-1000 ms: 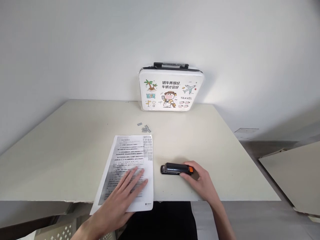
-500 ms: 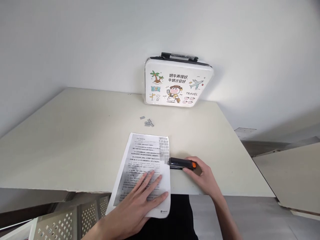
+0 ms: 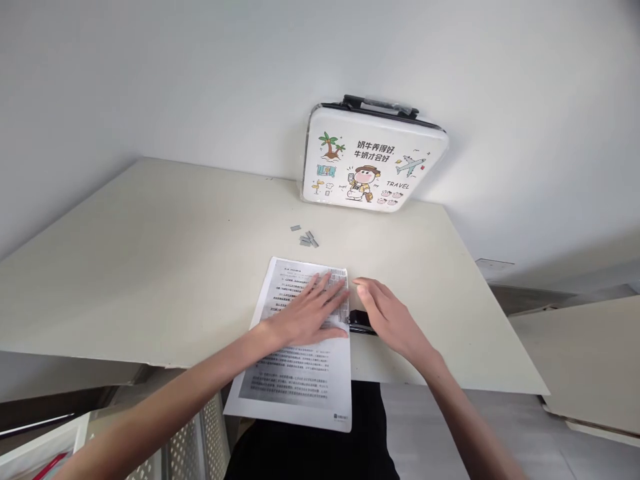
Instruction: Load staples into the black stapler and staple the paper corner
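Note:
A stack of printed paper [image 3: 295,393] lies at the front of the table, its lower end over the edge. My left hand [image 3: 310,313] rests flat on its upper right part, fingers spread. A black stapler [image 3: 359,319] sits on the table against the paper's right edge; its rear end is hidden under my right hand. My right hand [image 3: 393,320] is above the stapler, palm down, with thumb and fingers pointing at the paper's edge and nothing visible between them. Whether the palm touches the stapler is hidden. Several grey staple strips [image 3: 309,239] lie beyond the paper.
A white case [image 3: 375,157] with cartoon prints and a black handle leans on the wall at the back of the table [image 3: 165,267]. Perforated bins [image 3: 185,443] stand below the front left edge. A white panel [image 3: 585,360] is at the right.
My left hand has slid up the paper, from its lower part to the upper right. My right hand has let go of the stapler's rear end and moved forward and left over it. The view shifted slightly.

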Action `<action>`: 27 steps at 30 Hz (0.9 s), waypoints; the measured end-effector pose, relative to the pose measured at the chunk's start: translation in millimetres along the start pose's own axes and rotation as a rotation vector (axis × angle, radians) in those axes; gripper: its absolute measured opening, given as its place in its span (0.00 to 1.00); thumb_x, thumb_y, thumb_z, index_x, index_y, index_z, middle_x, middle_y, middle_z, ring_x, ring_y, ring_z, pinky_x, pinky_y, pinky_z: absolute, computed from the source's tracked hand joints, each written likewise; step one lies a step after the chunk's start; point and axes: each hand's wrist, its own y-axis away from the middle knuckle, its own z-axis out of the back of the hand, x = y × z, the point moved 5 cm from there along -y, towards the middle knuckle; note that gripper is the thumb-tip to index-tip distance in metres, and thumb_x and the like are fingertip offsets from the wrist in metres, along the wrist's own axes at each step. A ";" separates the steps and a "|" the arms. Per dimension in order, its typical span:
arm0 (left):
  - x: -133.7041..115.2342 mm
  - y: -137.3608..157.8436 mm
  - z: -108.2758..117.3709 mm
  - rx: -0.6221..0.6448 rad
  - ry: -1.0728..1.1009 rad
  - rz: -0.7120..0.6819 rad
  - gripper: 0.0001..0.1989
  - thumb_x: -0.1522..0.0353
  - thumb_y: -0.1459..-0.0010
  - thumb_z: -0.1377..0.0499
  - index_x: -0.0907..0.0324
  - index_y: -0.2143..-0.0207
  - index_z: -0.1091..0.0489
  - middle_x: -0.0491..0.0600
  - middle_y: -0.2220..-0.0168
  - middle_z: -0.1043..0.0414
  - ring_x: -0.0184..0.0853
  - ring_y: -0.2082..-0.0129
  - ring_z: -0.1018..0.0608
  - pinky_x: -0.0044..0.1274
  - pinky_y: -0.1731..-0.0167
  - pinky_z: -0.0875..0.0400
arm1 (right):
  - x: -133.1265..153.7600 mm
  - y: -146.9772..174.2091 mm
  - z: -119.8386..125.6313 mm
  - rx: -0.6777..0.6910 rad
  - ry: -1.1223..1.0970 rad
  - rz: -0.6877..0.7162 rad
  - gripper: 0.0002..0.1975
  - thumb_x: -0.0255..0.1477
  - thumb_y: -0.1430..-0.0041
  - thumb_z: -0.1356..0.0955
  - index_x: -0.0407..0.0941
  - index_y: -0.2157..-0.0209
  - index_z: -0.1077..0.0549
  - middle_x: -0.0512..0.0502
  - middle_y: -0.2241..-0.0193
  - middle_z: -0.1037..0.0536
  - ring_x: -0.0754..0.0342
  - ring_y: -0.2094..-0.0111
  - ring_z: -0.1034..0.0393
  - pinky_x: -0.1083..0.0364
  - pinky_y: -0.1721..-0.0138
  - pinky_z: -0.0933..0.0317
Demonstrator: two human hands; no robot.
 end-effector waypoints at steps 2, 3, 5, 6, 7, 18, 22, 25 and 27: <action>-3.8 -3.5 -5.5 -0.016 0.001 -0.020 0.46 0.42 0.29 0.52 0.51 0.22 0.67 0.51 0.21 0.66 0.53 0.23 0.67 0.50 0.26 0.61 | 4.6 -4.6 -5.5 0.024 0.022 0.006 0.27 0.47 0.23 0.49 0.53 0.40 0.29 0.46 0.35 0.27 0.45 0.32 0.36 0.41 0.34 0.39; -6.6 -3.8 -7.4 -0.029 -0.001 -0.028 0.45 0.42 0.29 0.52 0.52 0.22 0.68 0.52 0.21 0.66 0.52 0.23 0.68 0.50 0.26 0.62 | 4.9 -6.2 -8.6 0.039 0.028 -0.001 0.28 0.48 0.23 0.49 0.53 0.38 0.29 0.46 0.34 0.28 0.45 0.31 0.38 0.40 0.33 0.40; -11.6 -3.4 -10.2 -0.053 -0.009 -0.030 0.44 0.44 0.28 0.52 0.52 0.22 0.67 0.52 0.21 0.64 0.52 0.23 0.68 0.50 0.26 0.62 | 3.6 -8.1 -15.0 0.072 0.041 -0.020 0.28 0.48 0.23 0.49 0.53 0.37 0.30 0.46 0.32 0.31 0.44 0.29 0.41 0.39 0.31 0.43; -13.4 -3.3 -11.4 -0.061 -0.013 -0.026 0.44 0.44 0.28 0.52 0.52 0.22 0.67 0.53 0.21 0.63 0.52 0.23 0.68 0.50 0.26 0.62 | 2.7 -8.5 -17.7 0.086 0.050 -0.028 0.29 0.47 0.23 0.49 0.53 0.36 0.31 0.46 0.31 0.32 0.44 0.28 0.42 0.38 0.30 0.44; -14.7 -3.4 -12.5 -0.066 -0.017 -0.021 0.44 0.44 0.28 0.52 0.53 0.22 0.66 0.53 0.21 0.63 0.52 0.23 0.68 0.51 0.26 0.63 | 1.9 -8.8 -19.8 0.095 0.059 -0.035 0.29 0.47 0.23 0.50 0.52 0.36 0.31 0.46 0.31 0.32 0.44 0.28 0.43 0.38 0.30 0.45; -17.4 -6.1 -21.2 -0.128 -0.029 -0.010 0.44 0.45 0.27 0.51 0.56 0.22 0.64 0.58 0.23 0.55 0.53 0.23 0.65 0.51 0.26 0.64 | 1.2 -9.6 -25.3 0.103 0.141 -0.027 0.30 0.46 0.24 0.50 0.51 0.32 0.35 0.46 0.27 0.40 0.47 0.25 0.50 0.38 0.29 0.47; -17.9 -6.5 -22.9 -0.144 -0.014 -0.015 0.44 0.45 0.28 0.51 0.56 0.22 0.63 0.58 0.23 0.55 0.53 0.23 0.64 0.51 0.26 0.63 | 0.9 -10.8 -27.9 0.102 0.182 -0.017 0.30 0.45 0.23 0.50 0.49 0.32 0.35 0.42 0.27 0.40 0.46 0.25 0.50 0.37 0.29 0.47; -18.1 -7.1 -23.5 -0.147 -0.008 -0.018 0.43 0.44 0.28 0.51 0.56 0.22 0.62 0.58 0.23 0.55 0.54 0.23 0.63 0.51 0.26 0.63 | 0.8 -11.1 -28.7 0.091 0.195 -0.001 0.29 0.44 0.23 0.49 0.50 0.32 0.35 0.42 0.27 0.39 0.45 0.25 0.49 0.36 0.30 0.46; -18.4 -7.3 -23.3 -0.159 -0.002 -0.018 0.43 0.44 0.28 0.51 0.55 0.22 0.62 0.58 0.23 0.55 0.53 0.23 0.63 0.51 0.26 0.63 | 1.3 -10.9 -29.3 0.088 0.210 0.008 0.28 0.44 0.23 0.49 0.50 0.33 0.34 0.42 0.27 0.39 0.45 0.25 0.49 0.36 0.30 0.45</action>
